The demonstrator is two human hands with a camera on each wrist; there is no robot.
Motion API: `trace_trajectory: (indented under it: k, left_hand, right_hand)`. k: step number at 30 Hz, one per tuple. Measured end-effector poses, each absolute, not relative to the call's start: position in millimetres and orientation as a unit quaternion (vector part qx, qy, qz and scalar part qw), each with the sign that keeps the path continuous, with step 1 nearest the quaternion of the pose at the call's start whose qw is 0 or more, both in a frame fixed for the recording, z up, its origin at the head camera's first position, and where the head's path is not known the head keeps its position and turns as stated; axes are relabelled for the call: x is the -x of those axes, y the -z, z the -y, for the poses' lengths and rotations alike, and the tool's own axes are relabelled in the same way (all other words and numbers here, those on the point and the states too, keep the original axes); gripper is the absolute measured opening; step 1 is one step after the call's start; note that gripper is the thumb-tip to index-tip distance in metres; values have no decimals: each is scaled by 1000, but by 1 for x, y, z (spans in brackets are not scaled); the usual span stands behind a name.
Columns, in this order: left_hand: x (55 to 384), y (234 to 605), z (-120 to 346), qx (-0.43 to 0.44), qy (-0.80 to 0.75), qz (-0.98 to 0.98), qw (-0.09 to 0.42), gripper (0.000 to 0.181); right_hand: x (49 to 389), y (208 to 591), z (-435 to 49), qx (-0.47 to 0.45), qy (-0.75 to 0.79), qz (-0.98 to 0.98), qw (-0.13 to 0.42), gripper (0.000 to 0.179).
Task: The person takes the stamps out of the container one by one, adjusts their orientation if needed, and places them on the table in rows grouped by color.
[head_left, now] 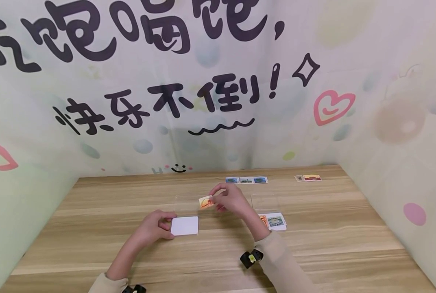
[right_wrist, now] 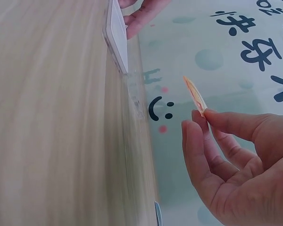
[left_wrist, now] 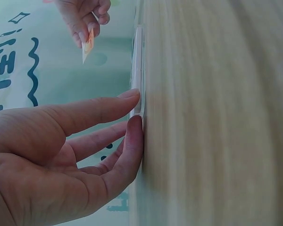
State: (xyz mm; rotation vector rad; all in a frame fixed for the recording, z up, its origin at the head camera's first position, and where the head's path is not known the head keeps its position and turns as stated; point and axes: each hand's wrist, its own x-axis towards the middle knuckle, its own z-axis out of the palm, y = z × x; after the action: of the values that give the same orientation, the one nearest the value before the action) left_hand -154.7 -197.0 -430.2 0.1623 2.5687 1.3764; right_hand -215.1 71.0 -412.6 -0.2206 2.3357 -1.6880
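An orange-and-yellow postage stamp (head_left: pixel 205 202) is pinched by one edge between the thumb and fingertips of my right hand (head_left: pixel 234 200), raised above the table. The right wrist view shows the stamp (right_wrist: pixel 194 93) tilted, nearly edge-on. My left hand (head_left: pixel 153 228) grips the left side of a flat white rectangular box (head_left: pixel 185 226) lying on the table. In the left wrist view, thumb and fingers bracket the thin clear rim around the box's white surface (left_wrist: pixel 137 70). Its contents cannot be made out.
A clear flat lid (head_left: pixel 183 200) lies behind the white box, another clear lid (head_left: pixel 264 202) further right. Under the right forearm, a white box (head_left: pixel 282 227) bears stamps, partly hidden. Three joined stamps (head_left: pixel 246 180) lie at the back; two more stamps (head_left: pixel 312 178) lie further right.
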Motion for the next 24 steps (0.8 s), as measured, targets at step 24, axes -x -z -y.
trace_trajectory:
  k: [24]
  left_hand:
    - [155, 433, 198, -47, -499, -857, 120, 57]
  right_hand:
    - [221, 408, -85, 50, 590, -798, 111, 9]
